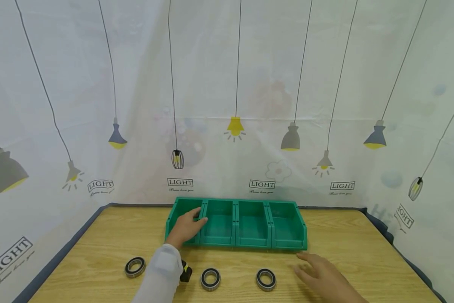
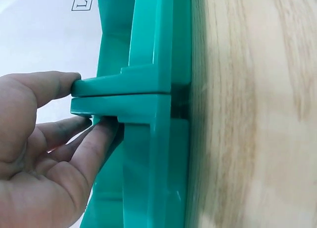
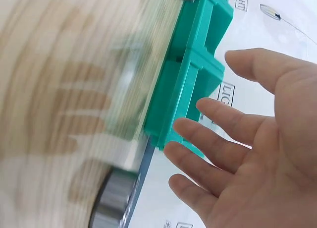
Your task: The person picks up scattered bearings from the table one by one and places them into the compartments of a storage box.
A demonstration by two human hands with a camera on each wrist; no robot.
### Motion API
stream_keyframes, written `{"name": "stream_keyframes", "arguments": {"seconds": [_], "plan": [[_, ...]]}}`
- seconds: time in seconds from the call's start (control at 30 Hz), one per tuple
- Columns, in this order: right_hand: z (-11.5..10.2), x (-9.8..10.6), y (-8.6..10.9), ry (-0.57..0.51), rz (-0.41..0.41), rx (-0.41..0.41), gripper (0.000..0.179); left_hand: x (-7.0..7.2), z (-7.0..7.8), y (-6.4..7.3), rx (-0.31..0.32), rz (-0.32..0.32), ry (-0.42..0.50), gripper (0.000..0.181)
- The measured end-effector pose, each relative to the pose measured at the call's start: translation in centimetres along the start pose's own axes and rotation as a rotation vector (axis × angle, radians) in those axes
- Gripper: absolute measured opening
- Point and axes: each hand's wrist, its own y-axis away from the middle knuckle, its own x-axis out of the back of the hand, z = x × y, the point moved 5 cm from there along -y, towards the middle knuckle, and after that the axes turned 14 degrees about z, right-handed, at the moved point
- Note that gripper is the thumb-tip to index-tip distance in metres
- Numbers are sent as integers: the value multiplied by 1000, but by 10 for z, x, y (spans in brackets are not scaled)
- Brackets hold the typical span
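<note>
Now the left hand (image 1: 187, 227) pinches the leftmost joined walls (image 2: 130, 103) of the green bins (image 1: 236, 225), a row standing at twelve o'clock on the tabletop (image 1: 348, 231); the right hand (image 1: 323, 275) hangs spread at four. A lopsided tug could skew that row, and a low sleeve (image 1: 161, 265) could nudge the bearings (image 1: 210, 288), strung from eight round to five. Pale wood grain below; behind, white sheeting (image 1: 204, 63) printed with hanging lamps (image 1: 235, 125).
</note>
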Motion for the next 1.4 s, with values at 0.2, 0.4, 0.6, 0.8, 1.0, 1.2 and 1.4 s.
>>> {"name": "stream_keyframes", "arguments": {"seconds": [0.2,0.4,0.6,0.8,1.0,1.2,1.4], "plan": [[13,9,-2,86,-10,19,55,-1,-3,-1,-7,-7,13,63],[29,17,-4,123,-19,22,56,-1,-3,-1,-23,13,26,61],[43,20,-1,149,-39,9,62,-4,0,-3,-26,31,36,60],[50,21,-1,161,-41,19,63,-6,0,-5,-24,33,31,59],[59,20,-2,193,-53,3,68,-7,-1,-5,-23,21,28,58],[68,19,-1,198,-101,-39,72,-6,-1,-4,-25,13,33,59],[72,22,3,193,-84,5,63,-5,0,-4,-31,8,44,59]]}}
